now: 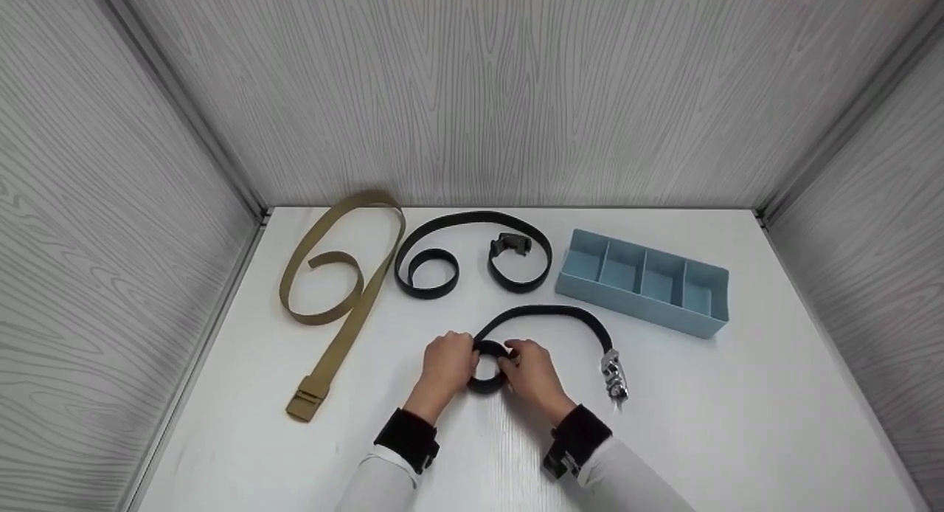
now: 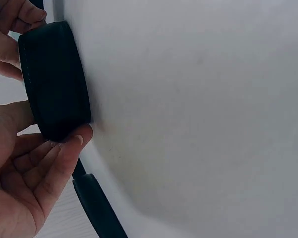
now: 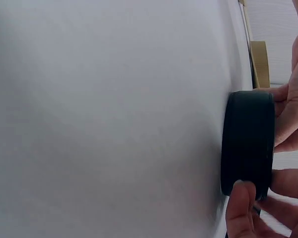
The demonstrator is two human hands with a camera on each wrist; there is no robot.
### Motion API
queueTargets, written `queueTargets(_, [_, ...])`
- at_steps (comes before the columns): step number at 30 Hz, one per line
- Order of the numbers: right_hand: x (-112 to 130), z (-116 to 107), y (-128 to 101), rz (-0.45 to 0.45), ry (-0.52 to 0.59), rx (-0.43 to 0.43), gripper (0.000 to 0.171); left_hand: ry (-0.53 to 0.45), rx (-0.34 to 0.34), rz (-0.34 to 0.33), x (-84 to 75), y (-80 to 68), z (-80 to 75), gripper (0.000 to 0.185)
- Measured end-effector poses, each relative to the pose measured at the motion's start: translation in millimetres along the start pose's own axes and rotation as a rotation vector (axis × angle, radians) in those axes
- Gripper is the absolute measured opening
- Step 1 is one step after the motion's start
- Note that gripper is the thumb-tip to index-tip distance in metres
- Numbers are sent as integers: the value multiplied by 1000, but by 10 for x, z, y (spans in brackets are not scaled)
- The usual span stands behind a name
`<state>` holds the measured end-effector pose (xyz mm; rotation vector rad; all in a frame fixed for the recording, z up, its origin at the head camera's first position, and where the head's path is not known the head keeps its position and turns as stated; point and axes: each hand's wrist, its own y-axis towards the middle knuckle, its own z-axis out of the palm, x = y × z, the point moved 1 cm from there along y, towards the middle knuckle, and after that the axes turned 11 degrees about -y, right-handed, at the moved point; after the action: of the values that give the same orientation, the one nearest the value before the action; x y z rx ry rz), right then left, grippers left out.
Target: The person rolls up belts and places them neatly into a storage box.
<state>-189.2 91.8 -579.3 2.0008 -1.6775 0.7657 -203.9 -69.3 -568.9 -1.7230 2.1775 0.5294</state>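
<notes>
Black belt with silver buckle (image 1: pixel 549 316): one end wound into a tight coil standing on edge on the white table (image 1: pixel 737 423), near its front centre. Coil axis runs roughly front to back as the head view shows it; the hole faces the camera. From the coil the free length arcs up and to the right, then drops to the silver buckle (image 1: pixel 614 375), which lies flat with its long axis pointing toward the front edge.

Left hand (image 1: pixel 446 364): fingers curled round the coil's left side, thumb tip pressed against the band in the left wrist view (image 2: pixel 54 89).

Right hand (image 1: pixel 532 372): fingers and thumb pinch the coil's right side (image 3: pixel 248 144).

Tan webbing belt (image 1: pixel 346 276): looped at rear left, buckle end pointing toward the front.

Second black belt (image 1: pixel 472 250): loosely curled at rear centre.

Blue divided tray (image 1: pixel 641 279): four compartments, rear right, near the held belt's arc.
</notes>
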Motion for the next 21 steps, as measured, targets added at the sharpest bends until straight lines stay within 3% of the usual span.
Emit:
queueTargets(6, [0, -15, -32, 36, -13, 6, 26, -42, -20, -32, -23, 19, 16, 10])
queueTargets(14, [12, -50, 47, 20, -52, 0, 37, -62, 36, -20, -18, 4, -6, 16])
queueTargets(21, [32, -37, 22, 10, -36, -5, 32, -47, -6, -49, 8, 2, 15, 12])
